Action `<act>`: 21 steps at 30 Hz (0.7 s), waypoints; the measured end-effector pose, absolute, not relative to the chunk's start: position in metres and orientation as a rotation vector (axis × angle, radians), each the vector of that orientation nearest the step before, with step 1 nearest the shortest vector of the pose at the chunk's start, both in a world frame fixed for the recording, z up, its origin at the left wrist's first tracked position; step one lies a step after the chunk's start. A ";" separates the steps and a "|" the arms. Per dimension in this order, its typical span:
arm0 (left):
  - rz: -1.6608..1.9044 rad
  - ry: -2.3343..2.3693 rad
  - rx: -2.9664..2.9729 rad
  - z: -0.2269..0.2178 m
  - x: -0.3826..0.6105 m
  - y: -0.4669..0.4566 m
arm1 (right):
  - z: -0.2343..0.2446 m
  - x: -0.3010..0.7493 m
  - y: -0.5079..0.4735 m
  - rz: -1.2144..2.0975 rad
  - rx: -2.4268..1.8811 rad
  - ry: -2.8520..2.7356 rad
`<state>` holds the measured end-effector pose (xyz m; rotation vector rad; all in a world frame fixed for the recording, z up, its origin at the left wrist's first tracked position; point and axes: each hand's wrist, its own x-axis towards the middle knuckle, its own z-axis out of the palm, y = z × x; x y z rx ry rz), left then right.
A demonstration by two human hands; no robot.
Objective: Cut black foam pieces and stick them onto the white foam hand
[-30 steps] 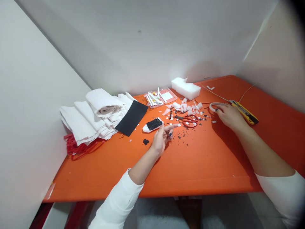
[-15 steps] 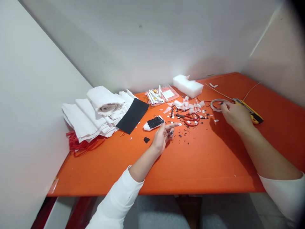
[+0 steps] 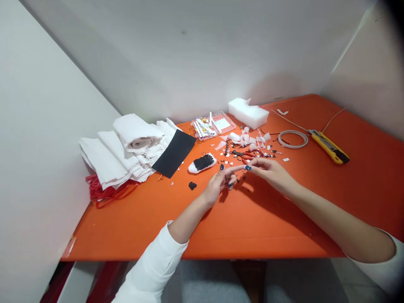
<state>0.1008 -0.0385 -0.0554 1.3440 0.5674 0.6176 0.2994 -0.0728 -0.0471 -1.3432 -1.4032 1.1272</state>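
My left hand (image 3: pixel 221 182) hovers just above the orange table (image 3: pixel 268 219), index finger stretched out to the right and the other fingers loosely curled. My right hand (image 3: pixel 268 170) meets it, its fingertips pinched together at the tip of that index finger; what they pinch is too small to make out. Just behind my left hand lies a small white foam piece covered with black bits (image 3: pixel 202 163). Red scissors (image 3: pixel 249 155) lie among white and black scraps behind both hands.
A roll of white tape (image 3: pixel 293 139) and a yellow utility knife (image 3: pixel 330 147) lie at the right. A white foam block (image 3: pixel 248 112) and a clear box of small parts (image 3: pixel 213 125) sit near the wall. Folded white cloth (image 3: pixel 126 149), a black sheet (image 3: pixel 175 153) and red straps (image 3: pixel 104 191) are left.
My right hand has left the tape roll and come left to my left hand's outstretched index finger. The tape roll now lies alone. My left hand has lifted slightly.
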 end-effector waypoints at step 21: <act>0.500 1.032 2.466 -0.035 0.093 -0.049 | -0.059 0.303 -0.070 1.116 -1.286 -1.476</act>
